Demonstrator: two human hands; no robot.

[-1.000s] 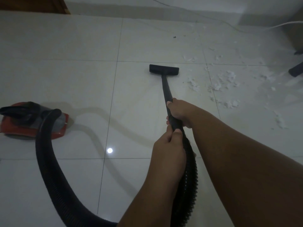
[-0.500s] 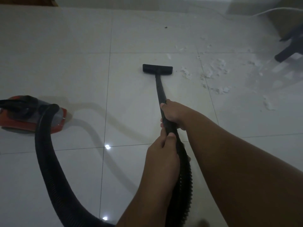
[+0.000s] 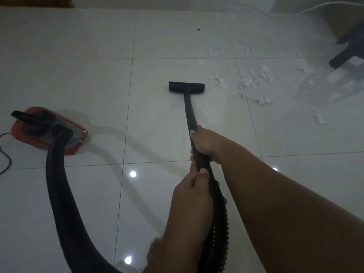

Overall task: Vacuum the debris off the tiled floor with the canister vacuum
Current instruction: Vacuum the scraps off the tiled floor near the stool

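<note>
**Both grips on the wand, nozzle short of the debris**

Right grip (image 3: 206,143) wrapped round the black wand (image 3: 189,113), fingers curled over it; it is the farther grip of the two. Left grip (image 3: 192,196) just behind it, nearer the body, thumb laid along the top and fingers closed round the place where the wand meets the ribbed hose (image 3: 59,194). Grips close together, one behind the other; cannot tell if they touch.

Ahead of the grips: the wand runs straight out to the flat black floor nozzle (image 3: 186,88), which sits crosswise on the tiled floor (image 3: 78,66).

Ahead and right of the grips, past the nozzle's right end: white debris (image 3: 254,79), scraps and crumbs scattered over a tile joint, none touching the nozzle. One dark speck (image 3: 198,28) farther out.

Behind the left grip: the hose drops out of the bottom edge, then loops up on the left to the red canister (image 3: 39,127), well left of the grips, on the floor. A black cord (image 3: 6,160) trails from the canister's left side.

Far right of the grips: a dark furniture leg (image 3: 346,56), and a white cable (image 3: 325,6) beyond it
</note>
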